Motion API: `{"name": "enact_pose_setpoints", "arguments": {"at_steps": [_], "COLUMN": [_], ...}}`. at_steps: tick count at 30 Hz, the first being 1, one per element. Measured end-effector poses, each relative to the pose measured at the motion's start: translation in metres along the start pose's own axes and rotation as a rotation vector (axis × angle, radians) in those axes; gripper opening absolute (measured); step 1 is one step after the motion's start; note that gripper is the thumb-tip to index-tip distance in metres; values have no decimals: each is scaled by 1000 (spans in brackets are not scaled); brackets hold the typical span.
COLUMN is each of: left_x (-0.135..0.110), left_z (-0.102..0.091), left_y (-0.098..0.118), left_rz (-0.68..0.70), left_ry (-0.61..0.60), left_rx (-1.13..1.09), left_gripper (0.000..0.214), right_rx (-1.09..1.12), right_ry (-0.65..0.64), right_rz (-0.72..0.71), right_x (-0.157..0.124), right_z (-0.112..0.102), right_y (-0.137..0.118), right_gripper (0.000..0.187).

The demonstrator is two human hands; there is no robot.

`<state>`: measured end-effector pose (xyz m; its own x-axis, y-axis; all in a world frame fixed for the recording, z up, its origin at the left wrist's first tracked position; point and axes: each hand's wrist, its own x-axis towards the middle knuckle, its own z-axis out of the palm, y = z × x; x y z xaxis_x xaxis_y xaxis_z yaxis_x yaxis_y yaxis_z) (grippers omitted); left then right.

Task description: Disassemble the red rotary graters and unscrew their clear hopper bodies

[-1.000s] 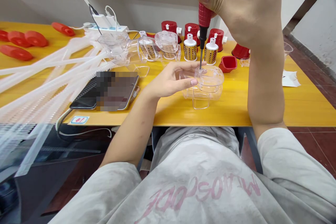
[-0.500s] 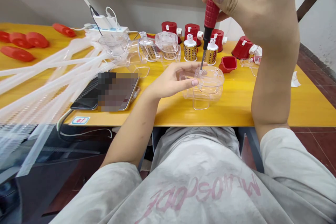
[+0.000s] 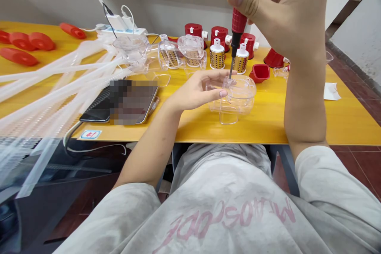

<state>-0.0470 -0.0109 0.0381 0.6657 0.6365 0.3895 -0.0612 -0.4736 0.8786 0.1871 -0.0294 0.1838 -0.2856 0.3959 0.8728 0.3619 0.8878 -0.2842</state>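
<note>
My right hand (image 3: 268, 8) is closed around the red grip of a screwdriver (image 3: 239, 22), which points down at a slight tilt. Its metal tip meets the top of a clear plastic housing (image 3: 242, 91) standing near the front of the yellow table. My left hand (image 3: 202, 90) grips that housing from its left side, thumb in front and fingers behind. The spot under the tip is too small to make out; I cannot tell whether a screw is there.
Behind the housing stand metal grater drums (image 3: 217, 54), red bases (image 3: 194, 33) and a small red cup (image 3: 260, 73). More clear housings (image 3: 192, 49) lie left of them. Tablets (image 3: 101, 103), translucent plastic strips (image 3: 65, 87) and red parts (image 3: 41, 41) are at the left.
My right hand has turned a little around the screwdriver's handle, the thumb shifting left. The housing and my left hand stay in place; the view has moved slightly.
</note>
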Motion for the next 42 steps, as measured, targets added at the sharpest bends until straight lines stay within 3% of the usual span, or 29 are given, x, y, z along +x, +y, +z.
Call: {"name": "enact_pose_setpoints", "arguments": {"at_steps": [3,6,13,16,22,28,33,42], "left_x": [0,0,0,0,0,1,0,1], "left_z": [0,0,0,0,0,1,0,-1], "left_y": [0,0,-4,-5,-3,-2,-3,-2], "left_rz": [9,5,25,39,44,48,49,61], "left_ry": [-4,-4,-13,-10,-17,-19,-24,-35], "left_rx": [-4,-5,3,11,-2,-1,2,24], "left_gripper": [84,83,85,82,81,81,82,79], "right_rx": [-33,9,313,240,-70,193,287,75], "right_ry": [0,-23,-108,-120,-91,-78,-124,-65], "right_rz": [73,27,-54,-10,-64,-188,-149,-141], "right_x": [2,4,-1,0,2,4,3,4], "right_z": [-1,-2,-6,-9,-11,-9,-10,-7], "right_y": [-5,2,22,18,10,28,27,16], "right_gripper": [46,44,38,35,43,40,34,29]}}
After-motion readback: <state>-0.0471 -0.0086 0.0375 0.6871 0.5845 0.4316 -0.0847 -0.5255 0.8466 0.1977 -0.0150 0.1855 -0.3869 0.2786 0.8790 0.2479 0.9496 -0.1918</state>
